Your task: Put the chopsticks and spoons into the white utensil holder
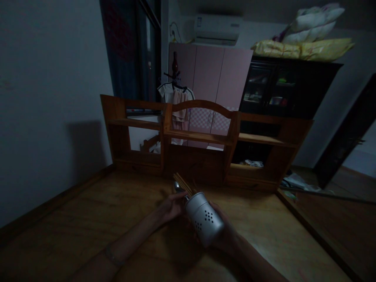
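A silver metal utensil holder (205, 219) with round drain holes is tilted, its mouth towards the upper left. My right hand (225, 231) is wrapped round its right side and base, the fingers mostly hidden behind it. Wooden chopsticks (184, 184) and a metal spoon (177, 187) stick out of the mouth. My left hand (172, 206) is at the mouth's left side, thumb and fingers closed on the spoon's handle. Part of that grip is dark and hard to see.
Below the hands spreads a wooden bed board (132, 203) with a raised right edge. At its far end stands a wooden shelf headboard (196, 137). A plain wall (58, 98) borders the left. Beyond are a pink wardrobe (207, 74) and a dark cabinet (305, 90).
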Demonstrator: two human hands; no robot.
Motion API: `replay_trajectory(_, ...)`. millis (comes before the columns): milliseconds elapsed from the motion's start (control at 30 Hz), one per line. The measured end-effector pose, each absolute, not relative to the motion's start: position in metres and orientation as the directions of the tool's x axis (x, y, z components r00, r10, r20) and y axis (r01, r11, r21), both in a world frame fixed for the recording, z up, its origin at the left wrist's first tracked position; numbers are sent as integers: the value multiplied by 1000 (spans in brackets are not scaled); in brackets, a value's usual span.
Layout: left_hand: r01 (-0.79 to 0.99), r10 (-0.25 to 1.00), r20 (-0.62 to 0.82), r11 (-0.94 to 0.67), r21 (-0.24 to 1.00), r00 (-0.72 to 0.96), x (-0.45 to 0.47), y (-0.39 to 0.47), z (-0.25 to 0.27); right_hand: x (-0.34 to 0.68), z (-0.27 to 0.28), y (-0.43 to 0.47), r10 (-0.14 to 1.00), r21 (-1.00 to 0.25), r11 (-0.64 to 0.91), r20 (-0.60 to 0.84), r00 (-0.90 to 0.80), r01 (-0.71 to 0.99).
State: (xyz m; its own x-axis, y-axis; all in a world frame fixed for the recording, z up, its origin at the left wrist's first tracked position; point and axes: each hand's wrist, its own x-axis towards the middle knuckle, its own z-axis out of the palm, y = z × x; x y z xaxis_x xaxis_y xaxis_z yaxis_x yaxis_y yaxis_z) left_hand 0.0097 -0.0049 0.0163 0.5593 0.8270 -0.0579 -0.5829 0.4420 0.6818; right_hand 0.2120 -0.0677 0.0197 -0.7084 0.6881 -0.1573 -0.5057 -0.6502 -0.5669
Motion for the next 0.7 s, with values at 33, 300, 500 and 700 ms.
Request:
replay_trajectory(33, -601, 829, -52, 445, 664, 557, 10, -5, 17, 212, 18, -67, 694, -573, -643, -156, -703, -508)
replay_trajectory(300, -657, 835, -15, 445, 609, 551, 12, -10, 30, 211, 16, -67, 706, -607, -605, -111, -699, -515)
replay_trajectory(500, -779, 920, -93, 372, 505, 380, 7, 6, 23, 212, 15, -65, 726, -595, -614, -167, -667, -519)
replay_trajectory(700, -794, 942, -179, 335, 507, 284, 3, 14, 15, 213, 16, -64, 705, -581, -642, -193, -682, -500)
